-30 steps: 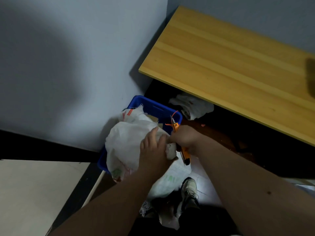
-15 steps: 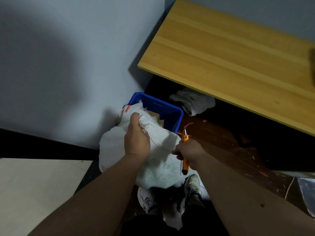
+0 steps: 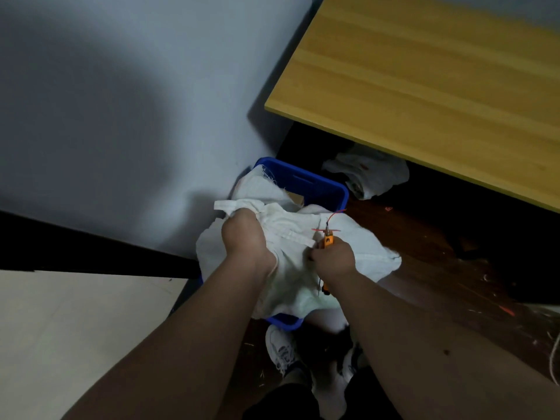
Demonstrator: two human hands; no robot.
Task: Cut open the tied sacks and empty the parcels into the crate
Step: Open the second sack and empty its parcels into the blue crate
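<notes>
A white woven sack (image 3: 366, 247) lies spread over the blue crate (image 3: 315, 184) by the wall. My left hand (image 3: 245, 241) grips a bunch of the sack's cloth on its left side. My right hand (image 3: 333, 259) holds an orange utility knife (image 3: 328, 237), blade end pointing away, and also pinches the sack. A red cord (image 3: 335, 214) curls off the knife's tip. A brown parcel (image 3: 295, 197) shows inside the crate at the far side.
A wooden tabletop (image 3: 424, 86) juts over the floor at the right. Another crumpled white sack (image 3: 369, 174) lies under it. A grey wall (image 3: 121, 116) stands just left of the crate. My shoes (image 3: 281, 353) are right below it.
My left hand has dropped from the sack's top and now bunches its left side. My right hand with the knife has closed in onto the sack. The sack has flattened over the crate.
</notes>
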